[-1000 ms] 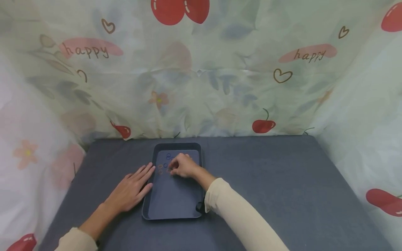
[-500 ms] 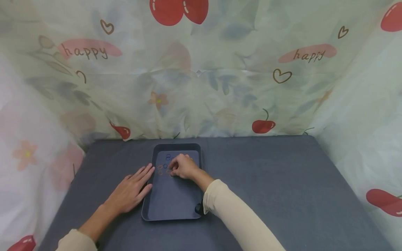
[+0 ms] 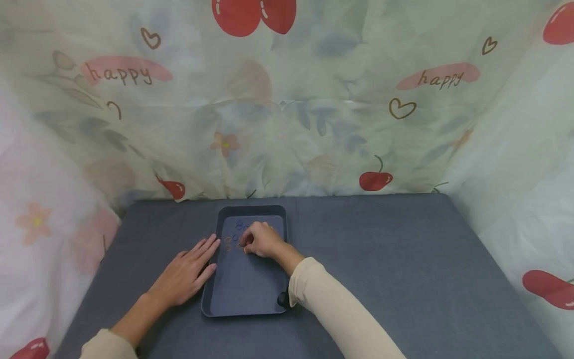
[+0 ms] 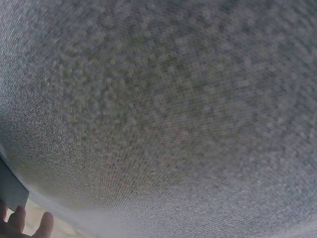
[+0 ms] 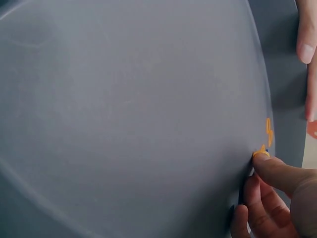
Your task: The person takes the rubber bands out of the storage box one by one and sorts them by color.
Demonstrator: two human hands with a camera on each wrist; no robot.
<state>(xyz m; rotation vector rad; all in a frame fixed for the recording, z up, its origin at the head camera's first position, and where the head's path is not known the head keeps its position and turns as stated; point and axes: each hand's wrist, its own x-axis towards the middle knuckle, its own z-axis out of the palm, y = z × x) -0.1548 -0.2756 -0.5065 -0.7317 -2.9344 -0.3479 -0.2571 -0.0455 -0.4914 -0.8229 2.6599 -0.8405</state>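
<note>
In the head view, my right hand [image 3: 264, 240] bends over the upper half of a dark tray [image 3: 248, 294]. Its thumb and fingertips pinch a small orange rubber band [image 5: 261, 153], seen in the right wrist view by the thumb tip. Other orange rubber bands [image 3: 228, 241] lie on the tray's left side. Dark blue rubber bands [image 3: 239, 225] lie farther up, some hidden behind the right hand. My left hand [image 3: 186, 274] lies flat with fingers extended, its fingertips against the tray's left rim. Only a few of its fingers [image 4: 45, 225] show in the left wrist view.
The tray's raised rim surrounds the bands. A dark grey cloth [image 3: 385, 269] covers the table beneath it. Patterned fabric [image 3: 287, 149] hangs behind the table and along both sides. A black object [image 3: 283, 299] sits at the right cuff, over the tray's lower right rim.
The right fingertips have dipped slightly toward me and drawn closer together over the orange band. The left hand keeps its place at the rim. The whole head view has shifted a little.
</note>
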